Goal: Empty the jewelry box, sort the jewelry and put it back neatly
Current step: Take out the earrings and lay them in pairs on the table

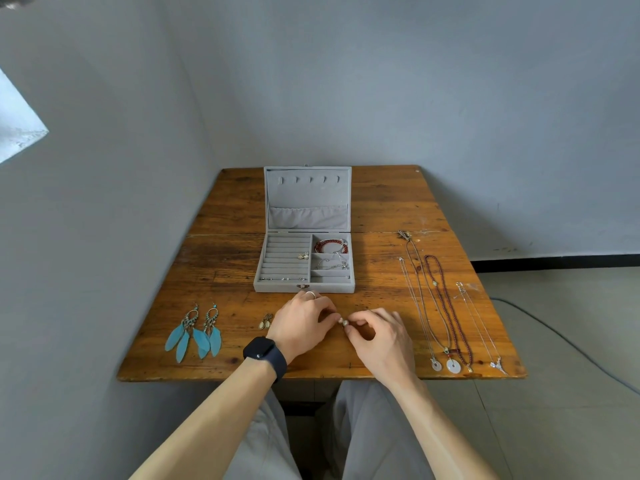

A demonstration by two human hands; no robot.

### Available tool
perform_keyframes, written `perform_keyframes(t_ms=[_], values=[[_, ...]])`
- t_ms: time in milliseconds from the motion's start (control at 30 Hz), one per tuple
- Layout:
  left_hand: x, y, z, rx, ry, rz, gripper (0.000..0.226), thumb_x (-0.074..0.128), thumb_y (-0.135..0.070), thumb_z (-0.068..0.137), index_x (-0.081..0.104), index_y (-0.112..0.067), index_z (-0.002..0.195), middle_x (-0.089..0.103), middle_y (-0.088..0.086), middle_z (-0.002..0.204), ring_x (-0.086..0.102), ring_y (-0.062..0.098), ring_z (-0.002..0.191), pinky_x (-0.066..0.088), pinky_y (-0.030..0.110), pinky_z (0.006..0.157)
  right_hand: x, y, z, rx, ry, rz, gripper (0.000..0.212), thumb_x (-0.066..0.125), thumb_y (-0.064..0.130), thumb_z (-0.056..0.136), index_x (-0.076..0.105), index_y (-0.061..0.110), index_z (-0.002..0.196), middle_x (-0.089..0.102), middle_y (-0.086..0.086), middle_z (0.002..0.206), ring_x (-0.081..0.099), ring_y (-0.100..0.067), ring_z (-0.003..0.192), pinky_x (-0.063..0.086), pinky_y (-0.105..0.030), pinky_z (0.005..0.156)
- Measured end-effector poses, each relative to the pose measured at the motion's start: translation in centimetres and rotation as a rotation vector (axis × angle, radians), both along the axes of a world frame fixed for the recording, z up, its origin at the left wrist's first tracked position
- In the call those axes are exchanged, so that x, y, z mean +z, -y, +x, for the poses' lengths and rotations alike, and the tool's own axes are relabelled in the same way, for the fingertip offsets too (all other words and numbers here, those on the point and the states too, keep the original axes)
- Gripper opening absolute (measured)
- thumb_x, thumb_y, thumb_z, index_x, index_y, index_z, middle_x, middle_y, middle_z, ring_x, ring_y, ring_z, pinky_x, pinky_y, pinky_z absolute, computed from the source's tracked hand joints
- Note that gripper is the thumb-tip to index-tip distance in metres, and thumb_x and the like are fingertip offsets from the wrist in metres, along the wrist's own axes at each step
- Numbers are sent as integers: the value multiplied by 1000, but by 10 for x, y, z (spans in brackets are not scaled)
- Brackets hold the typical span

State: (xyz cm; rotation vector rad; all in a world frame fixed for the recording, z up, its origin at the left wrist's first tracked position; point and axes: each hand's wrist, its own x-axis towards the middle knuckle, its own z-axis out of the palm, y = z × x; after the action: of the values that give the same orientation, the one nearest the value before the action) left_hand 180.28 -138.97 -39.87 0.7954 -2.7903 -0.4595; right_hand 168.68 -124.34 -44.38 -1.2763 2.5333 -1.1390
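I see the open grey felt jewelry box (pixel 277 287) mid-frame on the brown wooden table (pixel 381 209). At lower left lie the blue feather earrings (pixel 194 336), with the small pale drop earrings (pixel 266 321) right of them. Long chain and bead necklaces (pixel 445 306) lie side by side at right. Just below the box, the left hand (pixel 301 322) and right hand (pixel 381 336) meet on a small pale beaded piece (pixel 343 322).

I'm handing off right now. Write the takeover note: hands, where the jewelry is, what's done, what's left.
Hands: left hand and right hand both pinch a small pale bead piece in front of the open grey velvet jewelry box.
On the wooden table: turquoise feather earrings and small cream drop earrings on the left, several chain and bead necklaces laid out on the right.
In the box: red bead bracelet, silver bangles, small studs.
Done: partly emptied. Left: finish emptying, sort, repack neatly.
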Motion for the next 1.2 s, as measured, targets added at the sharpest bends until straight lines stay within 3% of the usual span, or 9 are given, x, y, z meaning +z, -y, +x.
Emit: perform_keyframes(t_ms=[367,567,700,867,1200], values=[[5,-1,5,-29,-18,-12,23,52,-34,98,67,-32,116,64,-8,116,55,12,109,53,30,82,8,-4,2,17,45,-6,20,73,34,85,72,33,105,63,20,98,59,-8,95,29,-5,82],[8,5,18,6,-84,-107,31,51,-36,99,59,-36,130,62,-9,124,54,12,114,47,27,92,18,-12,2,81,132,-113,27,73,19,87,71,35,109,62,28,107,59,5,104,52,-20,88],[21,25,25,54,-121,-199,36,50,-33,98,56,-35,134,61,-10,127,54,13,116,46,32,98,36,2,-4,123,2,-100,24,69,22,90,72,32,112,63,26,111,56,6,109,46,-15,93],[36,64,24,142,-115,-228,40,53,-31,97,55,-33,136,58,-9,132,48,15,128,39,34,106,65,42,-17,174,-101,-55,26,65,26,93,70,29,118,62,23,118,53,3,111,27,2,92],[33,115,-20,205,14,-123,44,48,-41,99,46,-37,142,52,-5,139,40,18,133,35,37,107,78,140,-46,228,-262,138,33,52,42,97,63,33,127,55,16,123,46,-6,116,44,-19,91]])
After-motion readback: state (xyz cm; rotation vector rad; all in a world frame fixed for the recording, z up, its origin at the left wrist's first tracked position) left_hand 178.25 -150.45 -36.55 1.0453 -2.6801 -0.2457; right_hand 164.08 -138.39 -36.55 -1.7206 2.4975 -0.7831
